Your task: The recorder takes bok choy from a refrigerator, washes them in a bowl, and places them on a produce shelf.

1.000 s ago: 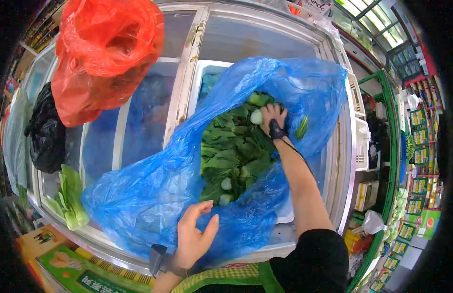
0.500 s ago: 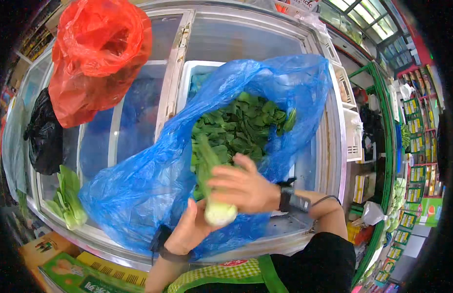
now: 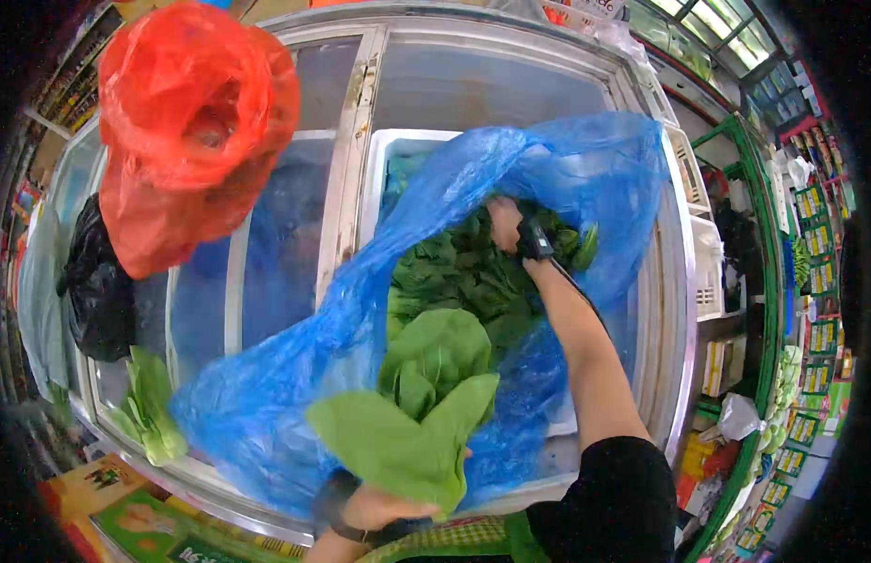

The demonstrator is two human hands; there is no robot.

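R hand (image 3: 504, 221) stretched fwd, prob. closed; L hand (image 3: 384, 509) gripping, low.

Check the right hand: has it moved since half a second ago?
Yes. The right hand has gone from the near edge of the blue bag back deep into the greens, toward the freezer's far side.

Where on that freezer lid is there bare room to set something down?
Bare glass lies on the freezer lid above the blue bag, and between the red bag and blue bag. Crowded: the near edge, with the left hand holding greens, and loose greens at left.
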